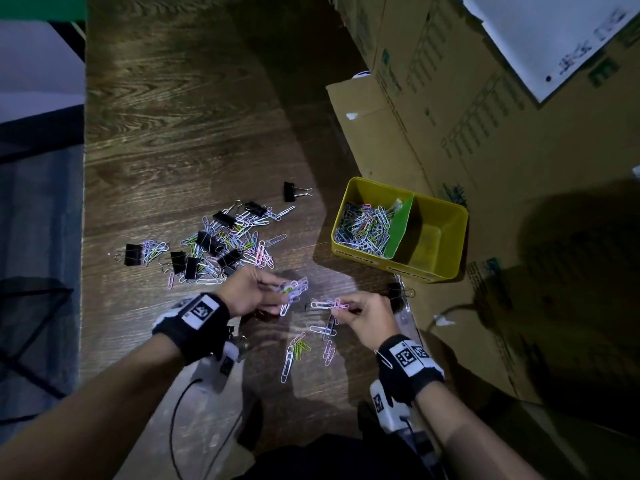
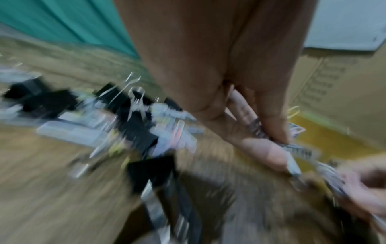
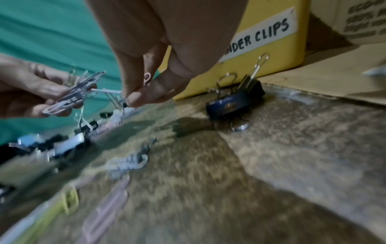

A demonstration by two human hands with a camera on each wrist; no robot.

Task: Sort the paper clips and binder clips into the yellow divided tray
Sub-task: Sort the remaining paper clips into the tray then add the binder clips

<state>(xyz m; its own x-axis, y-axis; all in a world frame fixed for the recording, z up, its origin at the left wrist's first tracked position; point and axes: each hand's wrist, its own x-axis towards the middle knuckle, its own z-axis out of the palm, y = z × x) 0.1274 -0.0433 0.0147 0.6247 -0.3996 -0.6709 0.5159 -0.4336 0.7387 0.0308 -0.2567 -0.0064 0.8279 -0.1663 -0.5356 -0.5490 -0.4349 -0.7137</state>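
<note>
My left hand (image 1: 273, 294) grips a bunch of paper clips (image 1: 294, 289) just above the wooden table. My right hand (image 1: 343, 308) pinches a few paper clips (image 1: 325, 304) close beside it. The right wrist view shows the left hand's bunch (image 3: 71, 97) and my right fingertips (image 3: 133, 99) on thin clips. The yellow divided tray (image 1: 446, 251) stands to the right, its left compartment full of paper clips (image 1: 363, 228), its right compartment bare behind a green divider (image 1: 401, 226). A mixed pile of paper clips and black binder clips (image 1: 221, 244) lies left of centre.
A black binder clip (image 1: 398, 292) lies by the tray's front, seen near the "BINDER CLIPS" label (image 3: 263, 34). Several loose paper clips (image 1: 301, 348) lie between my wrists. Another binder clip (image 1: 294, 191) sits apart at the back. Cardboard boxes (image 1: 485, 116) stand to the right.
</note>
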